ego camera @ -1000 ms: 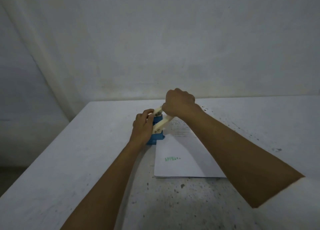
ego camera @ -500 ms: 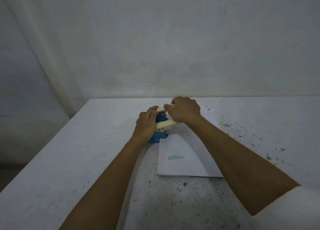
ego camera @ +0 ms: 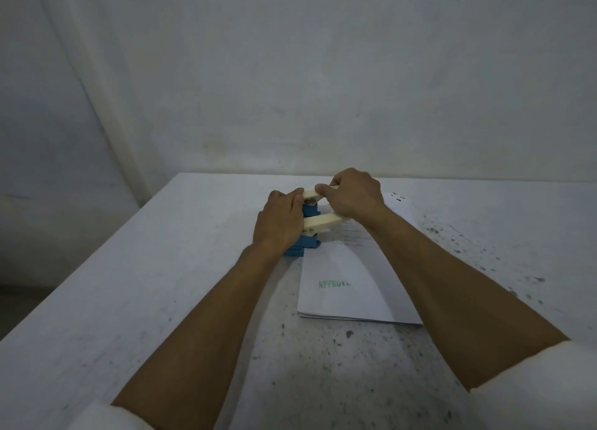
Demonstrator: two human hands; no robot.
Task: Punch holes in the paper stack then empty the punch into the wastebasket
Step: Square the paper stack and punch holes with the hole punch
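Observation:
A hole punch [ego camera: 311, 232] with a blue body and cream lever arms stands on the white table [ego camera: 161, 284], over the left edge of a white paper stack [ego camera: 339, 287] stamped with a green "APPROVE". My left hand [ego camera: 279, 224] grips the punch's left side. My right hand [ego camera: 352, 197] is closed over the cream lever from the right and above. The paper's far part is hidden under my right forearm. No wastebasket is in view.
Dark specks are scattered over the table at the right [ego camera: 452, 235] and near the front [ego camera: 349, 332]. A plain wall [ego camera: 290, 74] rises right behind the table's far edge. The table's left edge [ego camera: 97, 261] drops to a dark floor.
My right hand has sunk lower on the cream lever and the lever arms lie flatter. The left hand has stayed on the punch's side.

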